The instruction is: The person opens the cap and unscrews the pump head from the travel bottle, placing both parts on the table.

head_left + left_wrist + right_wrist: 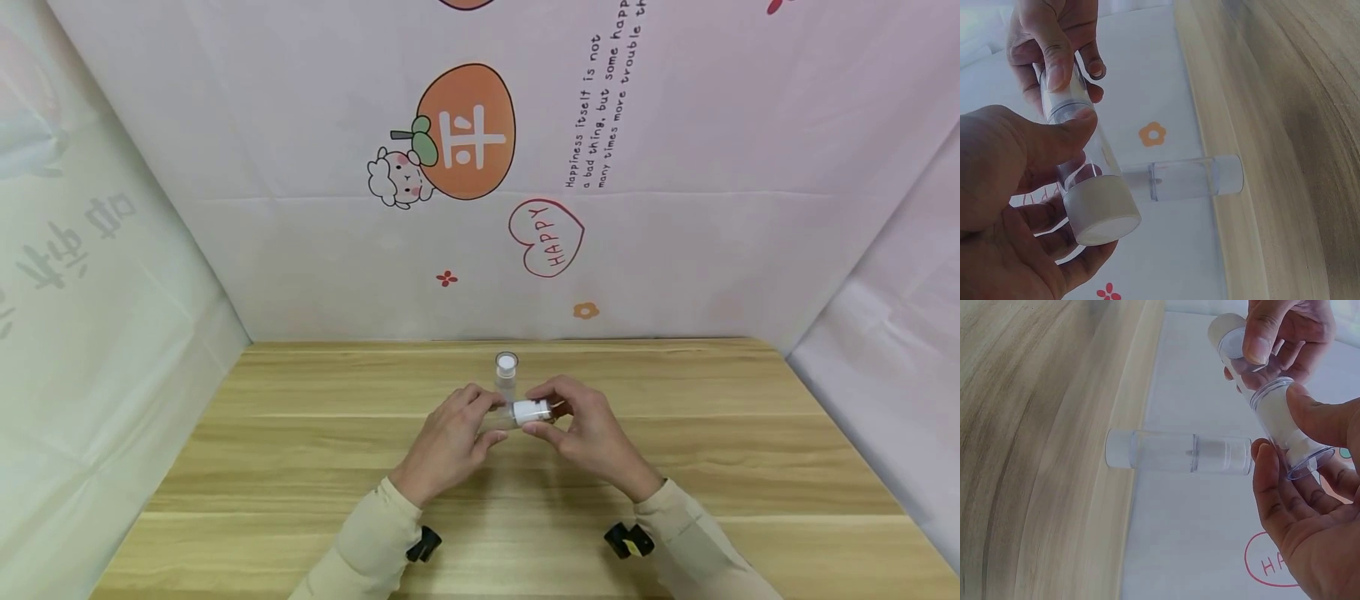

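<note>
Both hands hold a clear pump bottle sideways above the table, its white pump end toward the right. My left hand grips the transparent body, thumb along it, close to the white base seen in the left wrist view. At the other end, my right hand pinches the pump section between thumb and fingers. A clear cap covers the white pump head there. Just behind the hands, a second similar bottle stands upright; the right wrist view shows its white base on the wood.
The wooden table runs back to a white cloth wall printed with cartoon fruit, a heart and lettering. More white cloth hangs along the left and right sides. A black strap mount sits at each cuff.
</note>
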`<action>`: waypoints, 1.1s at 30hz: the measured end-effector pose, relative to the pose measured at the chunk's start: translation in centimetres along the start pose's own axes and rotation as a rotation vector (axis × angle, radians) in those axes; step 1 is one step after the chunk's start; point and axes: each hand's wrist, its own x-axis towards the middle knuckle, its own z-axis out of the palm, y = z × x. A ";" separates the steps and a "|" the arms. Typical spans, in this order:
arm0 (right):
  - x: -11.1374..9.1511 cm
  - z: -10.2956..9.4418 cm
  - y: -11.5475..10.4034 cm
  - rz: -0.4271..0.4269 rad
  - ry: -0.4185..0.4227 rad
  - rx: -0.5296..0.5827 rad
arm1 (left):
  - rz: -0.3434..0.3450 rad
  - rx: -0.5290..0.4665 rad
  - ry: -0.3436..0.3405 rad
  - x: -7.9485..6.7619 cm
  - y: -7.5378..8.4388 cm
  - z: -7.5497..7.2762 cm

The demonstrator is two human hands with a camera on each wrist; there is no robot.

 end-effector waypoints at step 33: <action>0.0 -0.3 -0.1 0.164 0.040 0.260 | 0.102 0.031 0.062 0.9 -0.5 -0.2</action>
